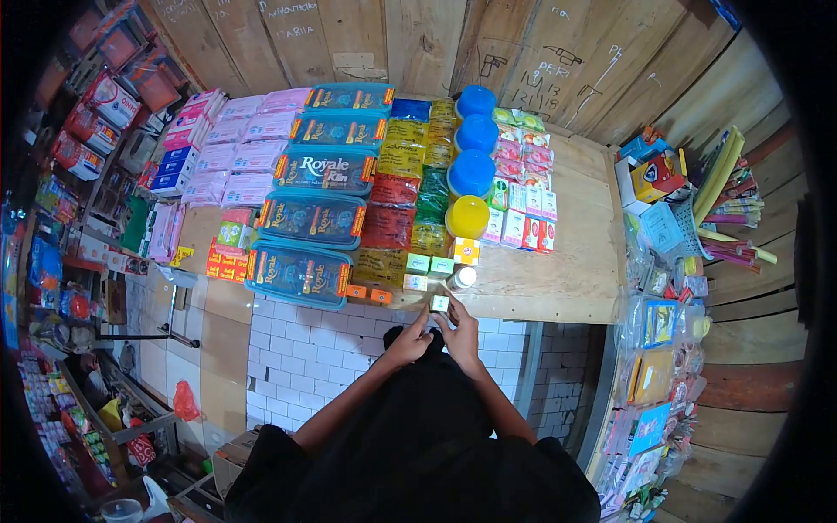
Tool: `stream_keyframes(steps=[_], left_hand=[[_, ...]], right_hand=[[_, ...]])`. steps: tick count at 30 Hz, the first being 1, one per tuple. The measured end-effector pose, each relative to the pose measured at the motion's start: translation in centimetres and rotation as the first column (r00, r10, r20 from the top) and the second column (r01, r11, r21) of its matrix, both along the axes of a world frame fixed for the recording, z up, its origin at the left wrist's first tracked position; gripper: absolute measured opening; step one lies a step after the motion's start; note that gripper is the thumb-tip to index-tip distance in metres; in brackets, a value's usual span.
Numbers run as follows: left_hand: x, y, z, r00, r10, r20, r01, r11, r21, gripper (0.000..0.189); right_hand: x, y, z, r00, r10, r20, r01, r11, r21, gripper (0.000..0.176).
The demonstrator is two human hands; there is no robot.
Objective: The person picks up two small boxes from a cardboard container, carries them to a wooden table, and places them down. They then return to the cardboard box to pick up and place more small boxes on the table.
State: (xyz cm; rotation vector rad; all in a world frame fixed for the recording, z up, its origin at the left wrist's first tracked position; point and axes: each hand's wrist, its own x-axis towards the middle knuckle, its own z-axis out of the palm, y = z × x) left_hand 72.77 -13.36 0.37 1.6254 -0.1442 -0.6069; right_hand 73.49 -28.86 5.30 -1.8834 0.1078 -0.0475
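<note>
One box (439, 303) upright between fingers (423, 321)

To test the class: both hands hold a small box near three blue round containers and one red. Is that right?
Not red: the head view shows one yellow round container with three blue ones. The left hand and right hand do hold the small box.

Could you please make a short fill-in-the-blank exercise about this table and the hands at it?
1. The left hand and right hand together hold a small white-topped ____.
2. Of the four round containers in a row, the nearest is yellow and the others are ____.
3. The large white word above "Klin" is ____.
4. The wall behind the table is made of ____ planks.

Missing words: box; blue; Royale; wooden.
</note>
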Motion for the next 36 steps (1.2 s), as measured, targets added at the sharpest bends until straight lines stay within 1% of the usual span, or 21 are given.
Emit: stream_keyframes(steps=[2, 3, 4, 6, 8, 10, 12, 15, 18, 24, 27, 30, 33, 36], left_hand=[[-0.3, -0.2, -1.3, 0.996, 0.034, 0.077, -0.033, 0.999, -0.015, 0.081], [-0.2, -0.3, -1.1, 0.997, 0.041, 0.064, -0.039, 0.999, -0.025, 0.08], [-0.2, -0.3, -1.0, 0.998, 0.047, 0.05, -0.046, 0.998, -0.034, 0.08], [0.0, -0.3, -0.3, 0.998, 0.028, -0.049, -0.03, 0.999, -0.04, 0.08], [0.4, -0.3, 0.8, 0.994, 0.007, -0.106, -0.01, 0.999, -0.032, 0.079], [0.7, -0.5, 1.5, 0.995, 0.018, -0.102, -0.024, 0.998, -0.059, 0.079], [0.9, -0.9, 2.0, 0.996, 0.065, -0.062, -0.073, 0.989, -0.129, 0.077], [1.5, -0.8, 2.1, 0.995, 0.037, -0.094, -0.048, 0.992, -0.119, 0.076], [1.8, -1.1, 1.7, 0.997, 0.035, -0.069, -0.045, 0.987, -0.152, 0.076], [2.0, -1.3, 0.9, 0.997, 0.058, -0.053, -0.065, 0.988, -0.141, 0.073], [1.9, -1.5, 0.5, 0.994, 0.079, -0.076, -0.089, 0.985, -0.148, 0.073], [1.8, -1.4, 0.1, 0.997, 0.067, -0.044, -0.071, 0.993, -0.095, 0.073], [1.7, -1.0, 3.6, 0.987, 0.078, -0.14, -0.093, 0.99, -0.101, 0.07], [0.8, 0.6, 3.2, 0.96, 0.094, -0.264, -0.126, 0.986, -0.105, 0.07]], right_hand=[[-0.3, 0.0, -0.4, 0.999, -0.037, -0.003, 0.037, 0.994, -0.106, 0.05], [-0.3, 0.0, -0.2, 0.998, -0.056, -0.002, 0.055, 0.986, -0.159, 0.048], [-0.2, 0.0, 0.0, 0.998, -0.066, 0.0, 0.066, 0.99, -0.123, 0.045], [0.2, 0.0, 0.4, 0.996, -0.087, 0.002, 0.087, 0.995, -0.051, 0.039], [0.6, 0.2, 0.3, 0.994, -0.107, -0.007, 0.107, 0.994, -0.019, 0.037], [0.9, 0.3, -0.1, 0.993, -0.121, -0.006, 0.121, 0.993, -0.007, 0.036], [1.2, 0.5, -0.5, 0.992, -0.128, 0.005, 0.128, 0.992, -0.014, 0.036], [1.5, 0.7, -1.0, 0.987, -0.162, 0.005, 0.162, 0.987, 0.001, 0.034], [1.8, 0.9, -1.1, 0.984, -0.18, -0.009, 0.179, 0.982, -0.058, 0.032], [2.1, 1.0, -0.6, 0.983, -0.185, 0.015, 0.186, 0.979, -0.089, 0.029], [2.2, 0.8, -0.9, 0.984, -0.176, 0.029, 0.178, 0.977, -0.118, 0.029], [2.2, 0.8, -1.4, 0.982, -0.184, 0.038, 0.187, 0.973, -0.132, 0.03], [2.1, 1.0, -1.4, 0.977, -0.212, 0.035, 0.214, 0.973, -0.086, 0.025], [1.3, 1.2, -1.1, 0.971, -0.238, 0.009, 0.239, 0.971, -0.028, 0.02]])
